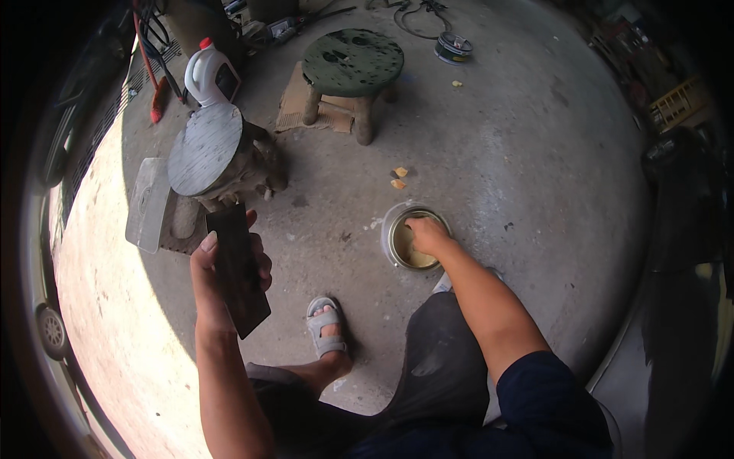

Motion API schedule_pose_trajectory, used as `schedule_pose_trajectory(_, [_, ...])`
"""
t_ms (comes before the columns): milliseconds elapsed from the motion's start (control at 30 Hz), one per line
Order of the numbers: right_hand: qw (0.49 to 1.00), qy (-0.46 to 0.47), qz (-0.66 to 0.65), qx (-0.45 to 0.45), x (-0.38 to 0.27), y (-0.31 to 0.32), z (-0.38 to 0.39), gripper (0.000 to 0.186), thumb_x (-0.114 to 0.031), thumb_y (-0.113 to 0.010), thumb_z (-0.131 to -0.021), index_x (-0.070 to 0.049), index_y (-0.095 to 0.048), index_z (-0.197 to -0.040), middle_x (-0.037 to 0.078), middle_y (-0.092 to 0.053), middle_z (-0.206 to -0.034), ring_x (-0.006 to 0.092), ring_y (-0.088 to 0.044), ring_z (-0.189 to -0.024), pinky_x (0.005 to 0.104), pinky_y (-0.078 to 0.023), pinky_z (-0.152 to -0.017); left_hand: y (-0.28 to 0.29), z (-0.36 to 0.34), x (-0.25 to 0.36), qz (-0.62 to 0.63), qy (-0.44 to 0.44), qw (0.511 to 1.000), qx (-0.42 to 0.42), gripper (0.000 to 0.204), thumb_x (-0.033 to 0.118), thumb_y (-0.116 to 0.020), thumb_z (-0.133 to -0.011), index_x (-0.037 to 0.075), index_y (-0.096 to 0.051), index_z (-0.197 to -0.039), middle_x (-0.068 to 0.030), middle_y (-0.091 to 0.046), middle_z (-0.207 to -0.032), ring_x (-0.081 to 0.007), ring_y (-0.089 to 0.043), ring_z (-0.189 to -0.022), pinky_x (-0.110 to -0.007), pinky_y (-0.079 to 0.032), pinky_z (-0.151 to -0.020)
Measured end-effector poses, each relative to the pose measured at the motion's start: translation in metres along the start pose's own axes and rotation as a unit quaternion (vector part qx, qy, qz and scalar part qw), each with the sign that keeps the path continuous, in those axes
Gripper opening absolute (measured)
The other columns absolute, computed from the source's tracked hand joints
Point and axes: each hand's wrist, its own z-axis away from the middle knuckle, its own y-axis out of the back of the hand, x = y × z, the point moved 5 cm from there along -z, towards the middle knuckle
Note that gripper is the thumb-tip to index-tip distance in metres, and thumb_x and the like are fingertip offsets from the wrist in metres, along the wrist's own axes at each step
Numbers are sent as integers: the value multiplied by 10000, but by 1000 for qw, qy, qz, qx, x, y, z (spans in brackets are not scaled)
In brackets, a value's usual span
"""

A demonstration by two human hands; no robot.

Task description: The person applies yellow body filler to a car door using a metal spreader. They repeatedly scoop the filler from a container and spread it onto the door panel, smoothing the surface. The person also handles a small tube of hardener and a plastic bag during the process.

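Observation:
My left hand (pixel 210 279) is wrapped round a dark, flat smartphone (pixel 238 279), held up at a tilt with the thumb along its near edge. My right hand (pixel 430 236) reaches over the rim of a round metal tin (pixel 446 260) on the concrete floor. Its fingers are curled down inside the tin; what they grip, if anything, is hidden. Pale yellowish material (pixel 419 258) shows in the tin below the hand. A whitish clear round lid or dish (pixel 386 237) appears to lie partly under the tin. A few small yellow scraps (pixel 398 183) lie just beyond it.
A round grey-topped stool (pixel 205 149) stands at the left beside a clear plastic sheet (pixel 149 203). Farther off are a dark green round stool (pixel 352 61) on cardboard (pixel 289 111), a white jug (pixel 210 76) with a red cap and another tin (pixel 453 48). My sandalled foot (pixel 329 329) is near.

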Motion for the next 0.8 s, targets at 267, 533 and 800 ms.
schedule_pose_trajectory(267, [989,67,86,-103,-15,-3,-2,359,-50,-581,-786,-156,-656,-1120,105,-670,-1081,300,-632,-1012,426,-506,-838,-1,1,-6,-87,-9,996,15,679,469,-546,-843,2,-434,-1323,-3,-465,-816,-104,-443,-630,-235,-338,-545])
schedule_pose_trajectory(533, [965,123,150,-174,-19,-13,10,309,-52,-572,-793,-145,-664,-1073,111,-674,-1015,311,-631,-987,421,-509,-793,-21,4,-2,-113,-30,993,12,663,557,-506,-890,7,-468,-1260,29,-407,-736,-66,-374,-586,-211,-280,-513])
schedule_pose_trajectory(800, [990,-7,-144,5,16,69,62,299,-84,-563,-849,-123,-642,-1134,167,-654,-1071,335,-609,-1014,405,-488,-846,-37,-1,-10,-185,-20,983,-7,449,460,-454,-977,47,-525,-1140,37,-379,-704,-43,-327,-570,-204,-235,-500])
